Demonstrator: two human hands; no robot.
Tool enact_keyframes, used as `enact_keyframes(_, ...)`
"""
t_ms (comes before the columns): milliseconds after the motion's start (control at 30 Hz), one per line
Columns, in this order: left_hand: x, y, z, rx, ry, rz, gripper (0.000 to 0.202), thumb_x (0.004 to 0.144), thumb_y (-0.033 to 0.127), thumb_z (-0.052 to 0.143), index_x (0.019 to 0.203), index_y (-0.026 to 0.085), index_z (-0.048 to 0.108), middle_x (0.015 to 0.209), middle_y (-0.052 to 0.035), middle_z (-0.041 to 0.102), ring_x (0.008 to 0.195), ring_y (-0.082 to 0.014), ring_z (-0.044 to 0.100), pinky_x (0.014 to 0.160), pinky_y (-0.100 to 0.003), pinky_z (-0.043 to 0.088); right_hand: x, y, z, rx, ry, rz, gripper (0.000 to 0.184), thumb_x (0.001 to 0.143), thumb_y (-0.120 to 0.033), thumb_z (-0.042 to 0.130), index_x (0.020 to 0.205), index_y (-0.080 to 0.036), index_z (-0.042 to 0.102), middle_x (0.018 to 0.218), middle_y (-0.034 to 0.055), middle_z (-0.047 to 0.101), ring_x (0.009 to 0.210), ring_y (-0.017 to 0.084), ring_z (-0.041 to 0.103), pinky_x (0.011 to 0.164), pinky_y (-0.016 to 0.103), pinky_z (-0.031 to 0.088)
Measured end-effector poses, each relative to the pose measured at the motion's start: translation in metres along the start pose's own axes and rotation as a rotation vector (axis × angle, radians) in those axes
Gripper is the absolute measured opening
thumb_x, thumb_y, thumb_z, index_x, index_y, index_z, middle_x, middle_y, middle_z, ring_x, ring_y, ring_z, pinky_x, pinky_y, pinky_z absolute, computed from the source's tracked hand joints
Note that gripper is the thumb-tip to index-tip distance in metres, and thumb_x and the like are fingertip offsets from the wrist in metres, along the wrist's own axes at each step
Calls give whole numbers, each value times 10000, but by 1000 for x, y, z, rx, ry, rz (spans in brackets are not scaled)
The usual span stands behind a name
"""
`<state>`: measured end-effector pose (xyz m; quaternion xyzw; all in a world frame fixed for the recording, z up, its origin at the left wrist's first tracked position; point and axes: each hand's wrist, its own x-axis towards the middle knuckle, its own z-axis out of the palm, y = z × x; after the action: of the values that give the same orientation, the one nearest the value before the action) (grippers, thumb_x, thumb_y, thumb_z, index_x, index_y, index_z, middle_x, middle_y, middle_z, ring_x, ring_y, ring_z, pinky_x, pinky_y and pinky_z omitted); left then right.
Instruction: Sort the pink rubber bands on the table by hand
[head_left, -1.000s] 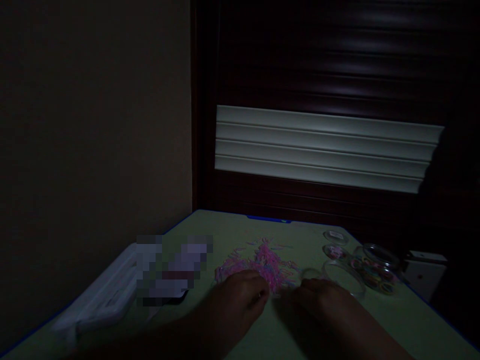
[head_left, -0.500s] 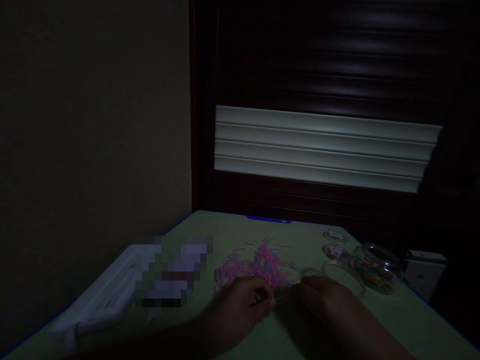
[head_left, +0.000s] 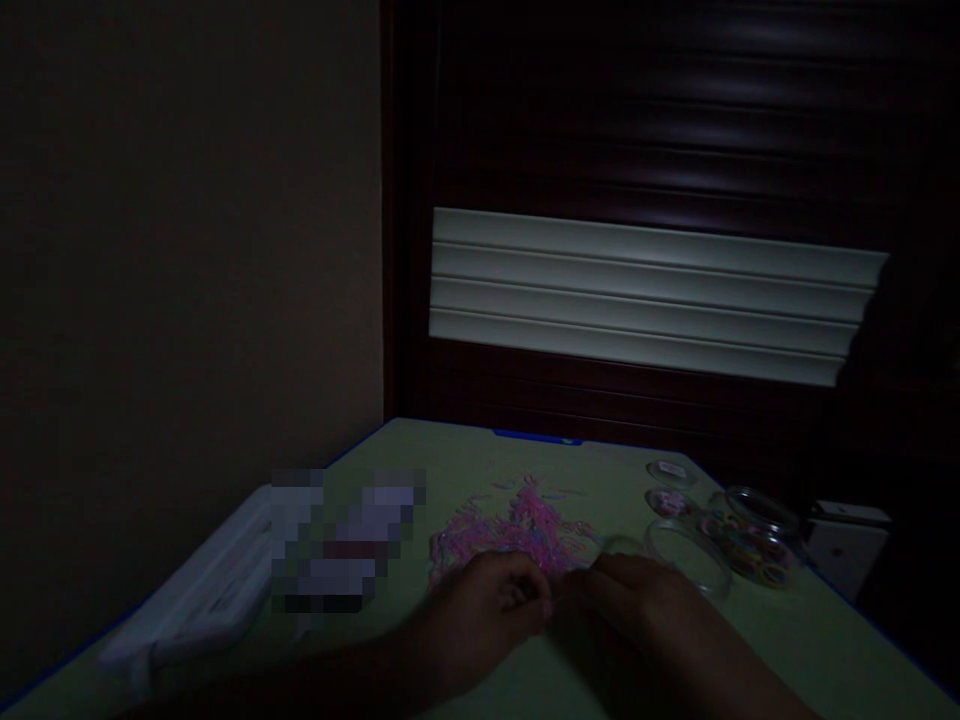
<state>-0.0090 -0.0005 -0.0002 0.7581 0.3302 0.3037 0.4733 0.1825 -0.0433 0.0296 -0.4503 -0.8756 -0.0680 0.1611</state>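
Note:
Just in front of a heap of small pink bands (head_left: 536, 525), my left hand (head_left: 484, 615) is closed, thumb and forefinger pinched together. A thin pale strand (head_left: 556, 600), faint in the dim light, shows at those fingertips. My right hand (head_left: 641, 595) is a short gap to the right, its fingers bent and pressed together toward the left hand. Its fingertips are in shadow, so what they hold cannot be made out. Both hands are above the pale green tabletop (head_left: 465, 690).
A white plastic tray (head_left: 202, 590) lies on the left, beside a pixelated patch. To the right are a round clear lid (head_left: 724, 580), a clear container of coloured hair ties (head_left: 757, 560), a small dish of pink pieces (head_left: 670, 503) and a tablet-like device (head_left: 847, 540) at the edge.
My right hand has shifted slightly left, closer to my left hand. The strand between them shows less plainly. My left hand has hardly moved.

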Motion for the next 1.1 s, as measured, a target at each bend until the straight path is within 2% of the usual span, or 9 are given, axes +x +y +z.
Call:
enact_keyframes(267,-1,2,0,29,-14,-19,91,763,223,544,792,151,592,710,13,573,674,-124,524,597,-213,383,0,-1,-4,-17,-3,-32,159,742,-96,530,826,-209,604,695,1,588,600,133,553,509,232,321)
enact_keyframes(533,-1,-1,0,57,-9,6,112,778,252,555,808,158,607,736,10,587,705,-134,539,622,-222,390,-1,-8,-11,-23,-11,18,258,676,5,561,816,-203,625,696,-3,595,623,128,546,550,220,345)
enact_keyframes(833,-1,-2,-1,47,-19,8,121,792,256,536,812,156,601,743,8,584,705,-130,530,611,-214,387,-3,-6,-12,-12,8,21,293,667,8,552,843,-216,622,705,-8,590,627,123,546,550,202,345)
enact_keyframes(1100,-1,2,0,18,-32,-4,126,797,264,537,803,149,589,731,11,564,685,-119,512,610,-207,380,-3,-5,-19,-49,18,91,226,701,8,540,778,-193,610,722,8,589,661,134,546,556,205,362)
